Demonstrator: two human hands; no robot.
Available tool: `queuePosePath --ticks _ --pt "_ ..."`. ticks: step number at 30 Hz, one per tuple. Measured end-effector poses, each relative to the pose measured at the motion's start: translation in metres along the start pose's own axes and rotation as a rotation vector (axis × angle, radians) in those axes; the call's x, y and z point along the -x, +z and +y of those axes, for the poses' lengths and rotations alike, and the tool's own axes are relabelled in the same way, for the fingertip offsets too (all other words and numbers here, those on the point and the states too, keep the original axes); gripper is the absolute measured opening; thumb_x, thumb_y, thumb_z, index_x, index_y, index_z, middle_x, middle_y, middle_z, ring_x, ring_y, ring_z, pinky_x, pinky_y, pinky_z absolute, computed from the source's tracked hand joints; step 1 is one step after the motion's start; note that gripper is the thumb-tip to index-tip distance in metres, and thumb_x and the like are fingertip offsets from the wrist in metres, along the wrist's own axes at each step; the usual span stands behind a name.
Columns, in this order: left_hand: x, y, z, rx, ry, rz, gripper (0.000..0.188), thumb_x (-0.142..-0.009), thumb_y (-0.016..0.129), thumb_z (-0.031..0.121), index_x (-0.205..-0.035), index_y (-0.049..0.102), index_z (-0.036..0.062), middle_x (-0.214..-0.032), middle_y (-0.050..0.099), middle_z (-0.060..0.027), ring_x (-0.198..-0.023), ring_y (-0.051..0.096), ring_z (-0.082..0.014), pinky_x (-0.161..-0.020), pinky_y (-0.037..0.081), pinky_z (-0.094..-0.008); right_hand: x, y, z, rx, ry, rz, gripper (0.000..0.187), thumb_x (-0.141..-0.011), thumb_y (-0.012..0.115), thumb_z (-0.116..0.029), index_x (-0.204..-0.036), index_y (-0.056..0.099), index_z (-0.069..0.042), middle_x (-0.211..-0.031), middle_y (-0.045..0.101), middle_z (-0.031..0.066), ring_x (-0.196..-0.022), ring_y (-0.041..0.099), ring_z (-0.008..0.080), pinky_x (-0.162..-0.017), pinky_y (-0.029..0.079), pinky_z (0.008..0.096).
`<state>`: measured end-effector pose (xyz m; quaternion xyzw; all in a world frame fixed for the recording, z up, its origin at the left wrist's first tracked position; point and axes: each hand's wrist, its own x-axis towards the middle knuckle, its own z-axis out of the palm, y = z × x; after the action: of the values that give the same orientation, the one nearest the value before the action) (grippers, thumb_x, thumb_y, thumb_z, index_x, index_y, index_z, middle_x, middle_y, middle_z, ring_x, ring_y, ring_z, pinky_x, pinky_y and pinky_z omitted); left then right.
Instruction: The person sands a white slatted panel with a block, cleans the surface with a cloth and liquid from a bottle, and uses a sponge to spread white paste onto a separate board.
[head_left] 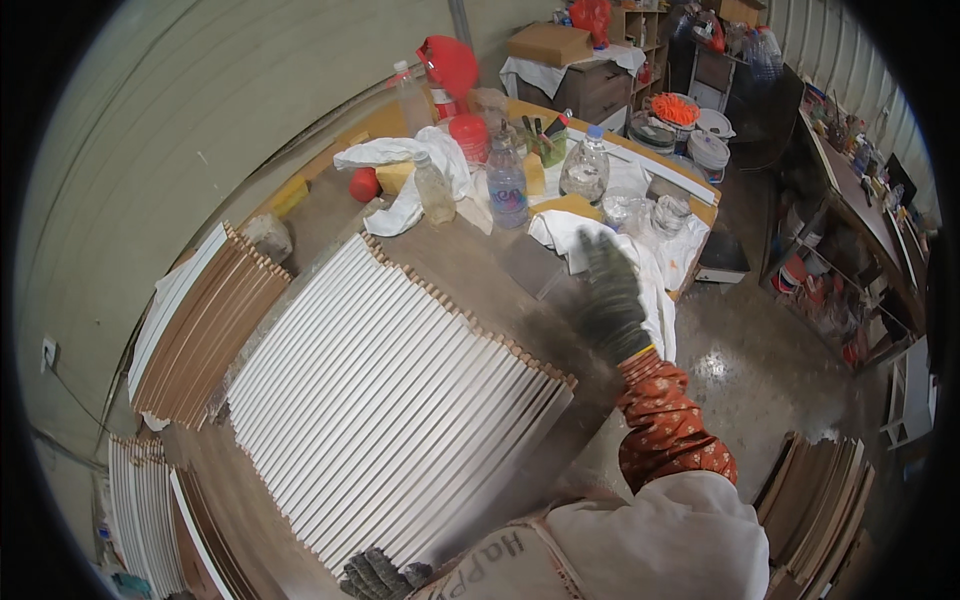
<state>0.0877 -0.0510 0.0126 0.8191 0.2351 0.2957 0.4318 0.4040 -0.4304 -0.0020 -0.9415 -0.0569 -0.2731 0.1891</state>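
Observation:
My right hand, in a dark glove below an orange patterned sleeve, reaches over the right side of the table. Its fingers look stretched out, though motion smears them, and nothing shows in them. Behind it lies a white cloth; a flat dark grey square is just to its left. At the lower edge, my left hand, also gloved, is by the near end of a wide row of white strips. Its fingers are apart, and my clothing hides part of it. The strips lie side by side with brown ends.
Bottles, yellow sponges and a red tub crowd the table's far end. More strips with brown sides stand at the left. Brown boards are at lower right, a cluttered bench at far right.

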Motion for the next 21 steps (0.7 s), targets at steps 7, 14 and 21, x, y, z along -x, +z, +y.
queuePosePath --ticks 7,14,21 --pt "0.009 -0.005 -0.015 0.040 -0.083 0.026 0.059 -0.093 0.047 0.033 -0.140 0.031 0.0005 -0.138 0.043 -0.0194 -0.124 0.046 -0.0318 -0.101 0.043 -0.0437 0.002 -0.019 0.052 0.280 0.425 -0.190 0.078 -0.079 0.067 -0.042 -0.146 0.035 -0.017 -0.134 0.049 0.0216 -0.122 0.048 0.0367 -0.105 0.035 0.0455" --pt "0.007 -0.008 -0.034 0.118 -0.152 0.091 0.056 -0.097 0.040 0.032 -0.141 0.029 0.0000 -0.139 0.041 -0.0189 -0.124 0.046 -0.0293 -0.102 0.043 -0.0419 -0.032 -0.044 0.071 -0.550 0.391 0.614 0.047 -0.089 0.060 -0.019 -0.133 0.051 -0.005 -0.112 0.066 0.0137 -0.101 0.063 0.0290 -0.090 0.048 0.0347" --pt "-0.014 -0.025 -0.092 0.713 -0.253 0.117 0.052 -0.101 0.034 0.031 -0.143 0.027 -0.0004 -0.141 0.040 -0.0185 -0.125 0.046 -0.0269 -0.102 0.043 -0.0402 -0.005 -0.071 -0.119 -0.046 -0.515 0.509 0.035 -0.093 0.052 -0.022 -0.124 0.054 -0.006 -0.115 0.057 0.0104 -0.100 0.055 0.0207 -0.088 0.044 0.0330"
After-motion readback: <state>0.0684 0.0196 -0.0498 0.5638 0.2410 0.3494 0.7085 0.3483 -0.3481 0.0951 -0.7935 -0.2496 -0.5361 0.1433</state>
